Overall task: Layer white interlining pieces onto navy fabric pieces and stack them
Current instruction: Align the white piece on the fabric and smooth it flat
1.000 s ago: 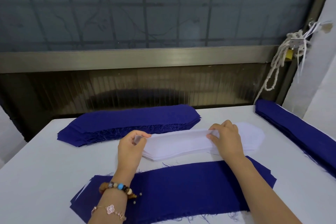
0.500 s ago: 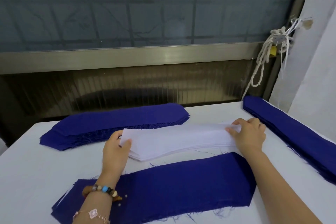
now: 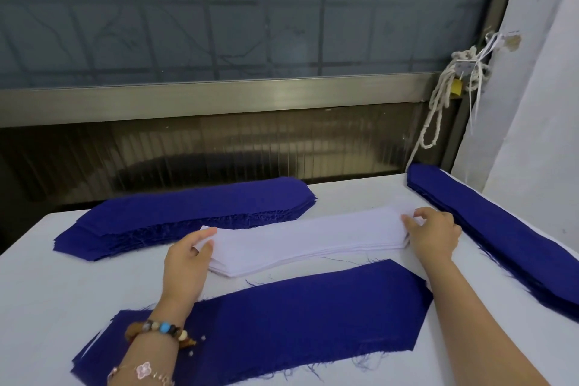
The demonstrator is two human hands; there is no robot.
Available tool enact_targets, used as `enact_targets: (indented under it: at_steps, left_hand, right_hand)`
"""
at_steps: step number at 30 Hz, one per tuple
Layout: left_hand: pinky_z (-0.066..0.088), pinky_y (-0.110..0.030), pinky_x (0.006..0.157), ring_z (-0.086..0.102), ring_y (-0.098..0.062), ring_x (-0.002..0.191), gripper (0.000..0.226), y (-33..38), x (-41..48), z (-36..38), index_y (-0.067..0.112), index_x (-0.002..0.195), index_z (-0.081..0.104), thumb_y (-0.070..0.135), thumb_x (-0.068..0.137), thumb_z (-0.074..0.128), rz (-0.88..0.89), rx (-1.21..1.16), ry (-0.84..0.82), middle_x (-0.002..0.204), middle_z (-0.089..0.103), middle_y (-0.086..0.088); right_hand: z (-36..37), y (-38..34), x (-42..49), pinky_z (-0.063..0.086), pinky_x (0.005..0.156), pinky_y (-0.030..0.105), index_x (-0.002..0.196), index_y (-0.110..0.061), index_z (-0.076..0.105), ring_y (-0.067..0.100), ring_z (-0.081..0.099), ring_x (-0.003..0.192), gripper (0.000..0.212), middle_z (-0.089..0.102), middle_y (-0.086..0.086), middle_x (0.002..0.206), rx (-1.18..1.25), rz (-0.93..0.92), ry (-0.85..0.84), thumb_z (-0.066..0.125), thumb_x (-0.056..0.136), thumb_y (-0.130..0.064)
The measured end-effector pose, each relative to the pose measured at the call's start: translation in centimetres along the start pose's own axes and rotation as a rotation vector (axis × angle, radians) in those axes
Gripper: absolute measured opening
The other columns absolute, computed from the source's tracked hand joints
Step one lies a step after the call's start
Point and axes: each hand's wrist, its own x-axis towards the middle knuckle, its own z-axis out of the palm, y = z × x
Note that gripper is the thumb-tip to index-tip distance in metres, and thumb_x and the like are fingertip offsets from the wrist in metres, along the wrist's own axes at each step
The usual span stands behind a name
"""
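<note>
interlining stack (image 3: 307,238) | long axis left-right | left hand (image 3: 187,262), right hand (image 3: 435,236) pinch ends

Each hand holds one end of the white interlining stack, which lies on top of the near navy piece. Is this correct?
Not quite. In the head view the left hand and right hand do hold the white interlining stack, but it lies on the table beyond the near navy piece, not on it.

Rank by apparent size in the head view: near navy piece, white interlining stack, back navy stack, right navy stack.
1. near navy piece (closest to the camera)
2. back navy stack and right navy stack: look alike; the right one runs off frame
3. white interlining stack
</note>
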Motion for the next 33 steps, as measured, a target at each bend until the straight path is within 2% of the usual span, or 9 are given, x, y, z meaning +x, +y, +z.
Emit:
enact_targets:
  at_steps: [3,5,9,17,20,23,25,27,33]
  left_hand:
    - [0.047,-0.030,0.087,0.059,-0.023,0.099,0.029,0.3,-0.1,0.0,0.016,0.122,0.067,0.010,0.099,0.052,-0.010,-0.003,-0.004,0.120,0.065,-0.008]
    - [0.044,-0.020,0.080,0.056,-0.012,0.087,0.029,0.4,-0.1,-0.1,0.016,0.123,0.067,0.010,0.098,0.054,0.001,0.000,0.017,0.118,0.065,-0.010]
    - [0.040,-0.009,0.051,0.042,-0.013,0.060,0.030,0.2,0.1,-0.2,0.020,0.121,0.069,0.008,0.096,0.058,-0.002,-0.037,0.051,0.078,0.060,-0.002]
    - [0.040,-0.013,0.065,0.051,-0.009,0.073,0.034,0.6,-0.3,-0.7,0.026,0.123,0.066,0.008,0.097,0.054,0.000,-0.053,0.149,0.100,0.062,0.015]
    - [0.042,-0.015,0.082,0.055,-0.006,0.094,0.034,1.2,-0.5,-1.8,0.021,0.123,0.067,0.005,0.096,0.053,-0.035,-0.126,0.207,0.117,0.062,0.009]
    - [0.043,-0.018,0.086,0.055,-0.006,0.103,0.030,1.7,-0.1,-3.6,0.018,0.120,0.068,0.006,0.096,0.055,-0.031,-0.180,0.256,0.119,0.063,0.007]
    - [0.048,-0.029,0.092,0.055,-0.011,0.109,0.027,1.9,0.1,-4.8,0.018,0.119,0.069,0.009,0.095,0.059,-0.046,-0.197,0.265,0.121,0.065,0.004]
    - [0.050,-0.033,0.090,0.056,-0.015,0.109,0.025,1.8,-0.1,-5.6,0.017,0.117,0.070,0.010,0.094,0.061,-0.064,-0.215,0.261,0.119,0.066,0.001]
    - [0.047,-0.020,0.073,0.059,-0.009,0.091,0.022,1.4,-2.2,-8.0,0.019,0.111,0.073,0.010,0.092,0.064,-0.071,-0.155,0.224,0.112,0.065,0.004]
  right_hand:
    - [0.0,0.0,0.0,0.039,0.092,0.043,0.113,-0.010,0.066,0.037,0.044,0.115,0.028,0.058,0.015,0.119,0.060,-0.024,0.011,0.063,0.091,-0.028]
    - [0.1,0.0,-0.1,0.041,0.085,0.038,0.110,-0.007,0.066,0.031,0.052,0.104,0.025,0.065,0.013,0.107,0.151,-0.041,0.013,0.062,0.092,-0.025]
    - [-0.1,-0.2,-0.3,0.043,0.080,0.033,0.106,-0.005,0.065,0.023,0.056,0.090,0.021,0.066,0.010,0.098,0.231,-0.061,0.052,0.061,0.093,-0.021]
    - [0.0,-0.6,-1.3,0.040,0.070,0.032,0.087,-0.008,0.055,0.020,0.052,0.071,0.015,0.058,0.008,0.078,0.368,-0.159,0.094,0.055,0.096,-0.020]
    - [0.1,-1.3,-1.9,0.041,0.069,0.032,0.086,-0.005,0.053,0.025,0.055,0.070,0.019,0.059,0.012,0.073,0.443,-0.149,0.043,0.054,0.096,-0.021]
    - [0.2,-1.4,-2.8,0.043,0.062,0.029,0.079,-0.003,0.053,0.028,0.057,0.068,0.025,0.059,0.012,0.068,0.488,-0.151,-0.019,0.054,0.096,-0.021]
    - [0.1,-1.3,-3.4,0.043,0.060,0.026,0.078,-0.004,0.054,0.027,0.058,0.067,0.025,0.059,0.010,0.066,0.490,-0.155,-0.044,0.055,0.096,-0.021]
    - [-0.2,-1.3,-4.1,0.042,0.060,0.025,0.078,-0.005,0.054,0.025,0.058,0.067,0.024,0.060,0.009,0.066,0.480,-0.151,-0.062,0.055,0.096,-0.022]
    - [-1.9,-0.9,-6.4,0.040,0.059,0.020,0.082,-0.012,0.055,0.021,0.057,0.068,0.018,0.062,0.008,0.071,0.430,-0.190,-0.085,0.056,0.095,-0.024]
